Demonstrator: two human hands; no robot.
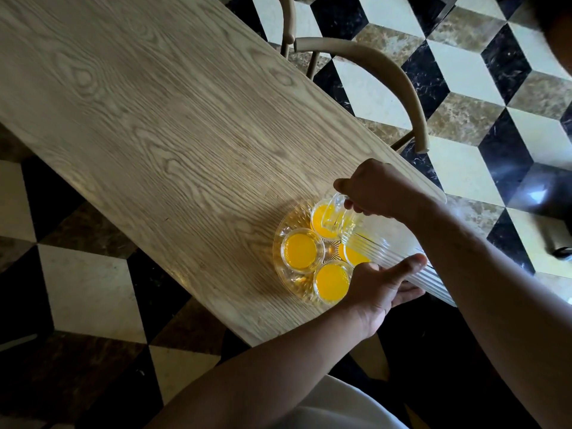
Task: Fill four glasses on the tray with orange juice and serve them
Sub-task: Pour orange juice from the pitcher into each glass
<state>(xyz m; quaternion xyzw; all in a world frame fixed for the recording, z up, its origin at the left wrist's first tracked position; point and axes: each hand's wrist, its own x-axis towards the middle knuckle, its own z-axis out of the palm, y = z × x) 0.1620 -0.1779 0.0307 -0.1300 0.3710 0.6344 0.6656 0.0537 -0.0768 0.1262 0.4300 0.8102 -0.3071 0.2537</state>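
Your left hand [382, 292]: cupped under the ribbed body of the clear pitcher [399, 255], thumb on top, fingers beneath. Your right hand [376, 190]: curled round the pitcher's handle near the spout. Pitcher: tipped, spout over the far glass [323, 219], almost drained. Glasses: four, all showing orange juice; left glass [301, 251], near glass [331, 281], right glass [353, 255] partly hidden behind the pitcher. Tray [286, 233]: round, cut glass, holding all four, near the edge of the wooden table [154, 119]. Chair [387, 75]: beside the table's far side, on the chequered floor [464, 72].
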